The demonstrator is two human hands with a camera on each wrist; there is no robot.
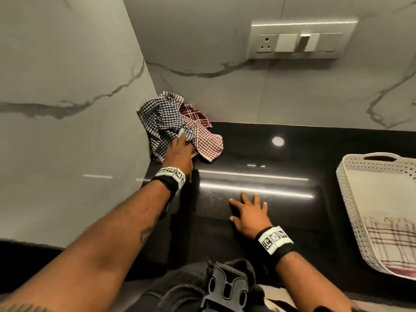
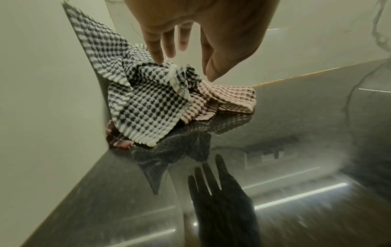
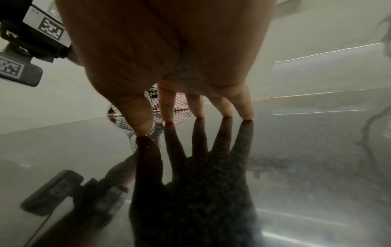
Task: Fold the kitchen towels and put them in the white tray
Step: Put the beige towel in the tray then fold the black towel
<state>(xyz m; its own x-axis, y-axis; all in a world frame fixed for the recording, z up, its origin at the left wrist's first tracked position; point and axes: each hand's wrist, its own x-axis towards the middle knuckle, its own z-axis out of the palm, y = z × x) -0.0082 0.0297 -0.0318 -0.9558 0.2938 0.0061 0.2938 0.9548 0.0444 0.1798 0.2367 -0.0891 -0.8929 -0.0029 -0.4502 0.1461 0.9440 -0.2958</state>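
Several crumpled kitchen towels lie heaped in the counter's back left corner. A black-and-white checked towel (image 1: 157, 122) (image 2: 148, 103) lies on top, over a pink checked towel (image 1: 208, 143) (image 2: 228, 97) and a maroon plaid towel (image 1: 195, 114). My left hand (image 1: 182, 143) (image 2: 184, 66) reaches onto the heap with straight fingers. Its index fingertip touches the black-and-white towel, and the thumb stays apart from it. My right hand (image 1: 247, 206) (image 3: 194, 115) rests flat on the black counter (image 1: 258, 154) with fingers spread, holding nothing. At the right stands the white tray (image 1: 351, 199), with a folded plaid towel (image 1: 391, 237) inside.
Marble walls close the corner on the left and behind the heap. A switch and socket plate (image 1: 301, 41) is on the back wall. The glossy counter mirrors both hands. The tray runs past the right edge of the head view.
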